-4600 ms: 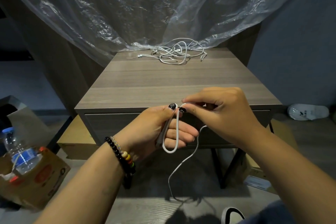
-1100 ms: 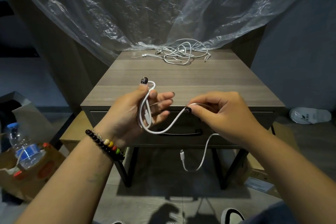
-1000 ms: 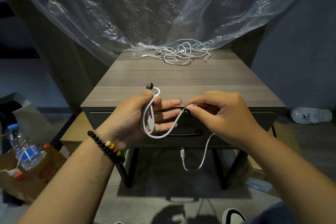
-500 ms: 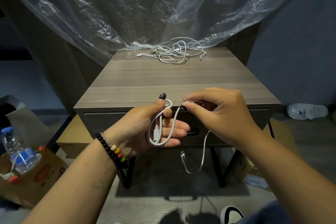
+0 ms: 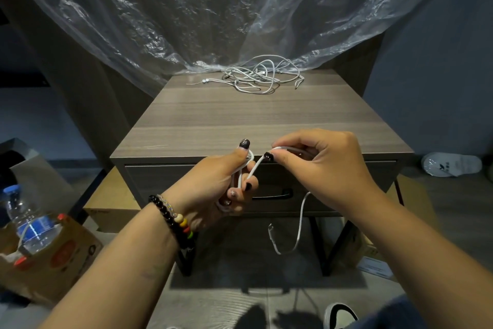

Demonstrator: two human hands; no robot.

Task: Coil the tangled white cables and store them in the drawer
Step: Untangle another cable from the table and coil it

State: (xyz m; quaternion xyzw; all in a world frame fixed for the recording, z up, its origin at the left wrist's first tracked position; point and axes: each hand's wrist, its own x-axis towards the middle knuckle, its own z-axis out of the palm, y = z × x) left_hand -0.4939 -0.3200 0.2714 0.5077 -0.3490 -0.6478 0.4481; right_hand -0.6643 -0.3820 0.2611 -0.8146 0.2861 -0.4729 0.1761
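Partly looped white cable (image 5: 301,219) dangles loose.

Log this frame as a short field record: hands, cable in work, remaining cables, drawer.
left hand: grips the wound loops of the white cable
right hand: pinches the same cable beside the loops
free end: hangs below the right hand, plug at its tip
tangled cables: piled at the table's far edge
drawer: closed
table: wood-grain top
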